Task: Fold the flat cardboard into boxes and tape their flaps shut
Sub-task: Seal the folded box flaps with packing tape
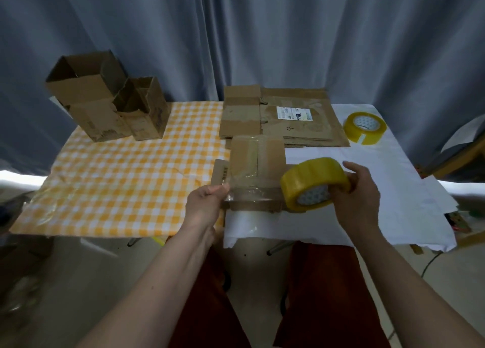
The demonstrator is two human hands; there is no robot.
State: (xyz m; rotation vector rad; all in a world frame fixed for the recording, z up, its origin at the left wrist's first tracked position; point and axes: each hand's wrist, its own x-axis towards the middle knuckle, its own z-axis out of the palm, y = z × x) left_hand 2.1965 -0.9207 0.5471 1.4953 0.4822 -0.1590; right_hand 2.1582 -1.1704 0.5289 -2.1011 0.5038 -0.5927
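Left fingertips: I can't see them; the left hand [207, 201] curls away from me at the clear tape strip [249, 193].
Small box [256, 172]: its right front corner sits behind the tape roll [313, 183].
Right palm: hidden, I only get the back of the right hand [358, 190].
Shipping label [294, 113]: print too small for me to read (a handwritten "4" below it is legible).
Both forearms: cut off by the bottom edge.
Clutter at far right [458, 219]: too blurred to name.

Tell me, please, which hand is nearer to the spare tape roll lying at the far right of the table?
Right. The right hand, gripping another tape roll, is just below the spare tape roll; the left hand, pinching the tape end, sits far to its left.
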